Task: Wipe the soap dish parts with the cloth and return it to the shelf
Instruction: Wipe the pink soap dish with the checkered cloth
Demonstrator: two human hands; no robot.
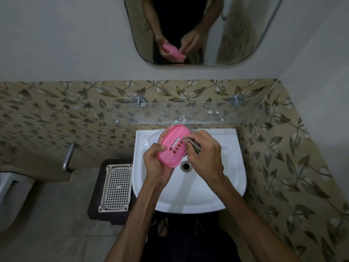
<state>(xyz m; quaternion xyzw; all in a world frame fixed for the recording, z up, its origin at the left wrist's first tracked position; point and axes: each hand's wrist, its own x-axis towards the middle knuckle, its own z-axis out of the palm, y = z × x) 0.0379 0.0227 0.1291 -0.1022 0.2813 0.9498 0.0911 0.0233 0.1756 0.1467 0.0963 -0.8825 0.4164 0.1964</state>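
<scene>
Wiping looks mid-way: the left hand (156,159) grips the pink dish (174,146) over the sink (188,195), the right hand (205,152) pinches the cloth (194,145) against it; the glass shelf (188,112) awaits its return.

No text, label, brand, number or sign can be read anywhere in the view.
</scene>
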